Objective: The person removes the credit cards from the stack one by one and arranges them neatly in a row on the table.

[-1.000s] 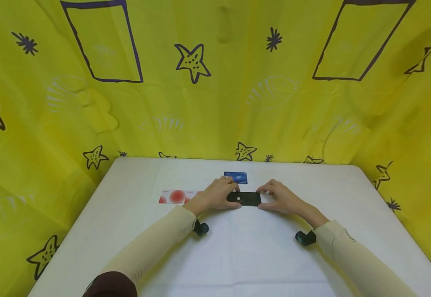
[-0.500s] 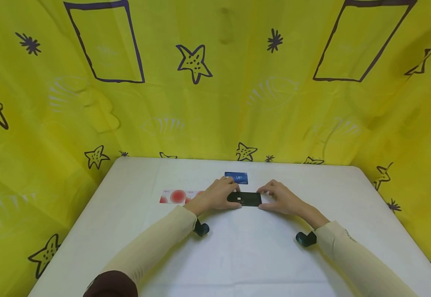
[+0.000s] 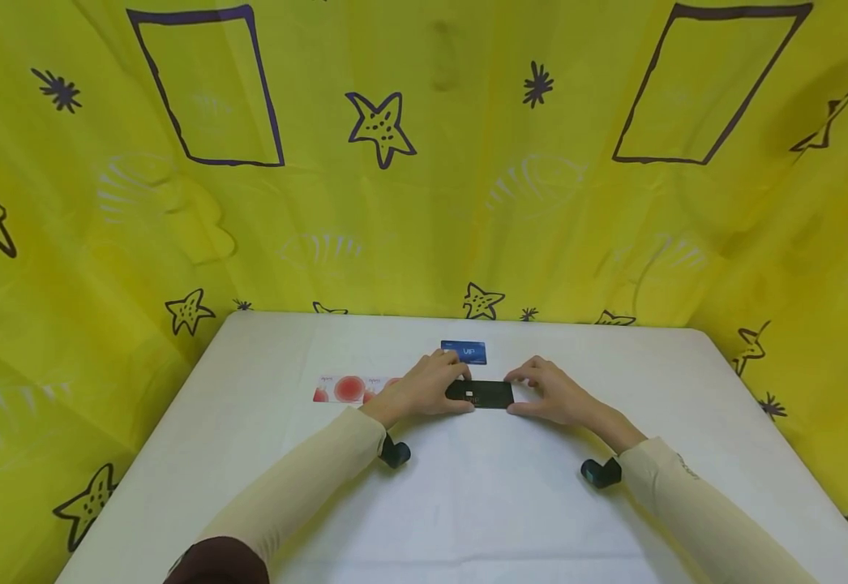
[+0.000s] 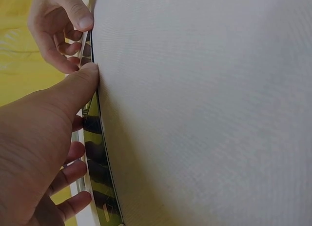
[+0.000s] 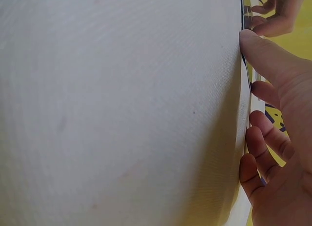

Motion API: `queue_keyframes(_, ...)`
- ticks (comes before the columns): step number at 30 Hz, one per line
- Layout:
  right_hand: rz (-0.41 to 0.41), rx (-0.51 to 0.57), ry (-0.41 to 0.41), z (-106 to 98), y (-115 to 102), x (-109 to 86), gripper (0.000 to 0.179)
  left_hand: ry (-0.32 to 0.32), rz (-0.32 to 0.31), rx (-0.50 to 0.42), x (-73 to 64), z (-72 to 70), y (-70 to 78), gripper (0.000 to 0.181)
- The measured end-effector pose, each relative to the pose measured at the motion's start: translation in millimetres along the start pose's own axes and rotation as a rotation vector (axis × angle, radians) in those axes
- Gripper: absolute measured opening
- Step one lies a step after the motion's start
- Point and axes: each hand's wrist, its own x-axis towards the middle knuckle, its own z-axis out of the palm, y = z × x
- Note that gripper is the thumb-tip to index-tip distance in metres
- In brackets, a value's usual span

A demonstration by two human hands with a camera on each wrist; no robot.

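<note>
A black card (image 3: 493, 395) with a small light chip mark lies flat on the white table, its long side facing me. At its left end my left hand (image 3: 424, 386) pinches it, thumb along the near edge and fingers at the far edge. My right hand (image 3: 554, 392) grips the right end the same way, thumb and forefinger at the two corners. Both wrist views show the thumb tips pressed down at the near edge, with the other fingers curled beyond. Part of the card's left end is hidden under the left hand.
Just behind the black card lies a blue card (image 3: 473, 352) marked VIP, partly covered by left fingertips. Red-and-white cards (image 3: 349, 389) lie in a row to the left, their right end behind the left hand. A yellow patterned curtain (image 3: 424, 211) hangs along the table's far edge.
</note>
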Motion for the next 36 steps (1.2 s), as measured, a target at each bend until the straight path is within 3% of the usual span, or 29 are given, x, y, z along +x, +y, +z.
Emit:
queue_keyframes(27,-0.017,-0.017,0.005,-2.5,-2.0,-0.9,0.047,-0.001,-0.004,-0.011,-3.2,-3.7,2.7,0.052)
queue_keyframes(36,-0.060,-0.047,-0.077,-10.9,-3.9,3.2,0.047,-0.036,-0.023,-0.045,-0.5,-6.2,2.4,0.062)
